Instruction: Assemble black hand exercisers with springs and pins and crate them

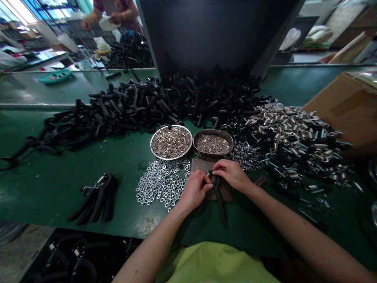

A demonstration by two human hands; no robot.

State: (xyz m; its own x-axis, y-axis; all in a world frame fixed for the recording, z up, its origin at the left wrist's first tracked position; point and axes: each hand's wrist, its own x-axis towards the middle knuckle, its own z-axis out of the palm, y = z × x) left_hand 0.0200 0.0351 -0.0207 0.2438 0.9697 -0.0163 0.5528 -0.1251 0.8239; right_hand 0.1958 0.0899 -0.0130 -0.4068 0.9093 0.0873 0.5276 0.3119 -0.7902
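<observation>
Pinching with nearly closed fingers (pixel 219 164), left hand (pixel 194 190) and right hand (pixel 232 174) hold a black lever (pixel 219 199) near its top.

Glare: whitened window (pixel 26 8), far left of dark panel (pixel 218 37). Deep shadow: panel's face and foot. Soft blur: background flanking panel.
</observation>
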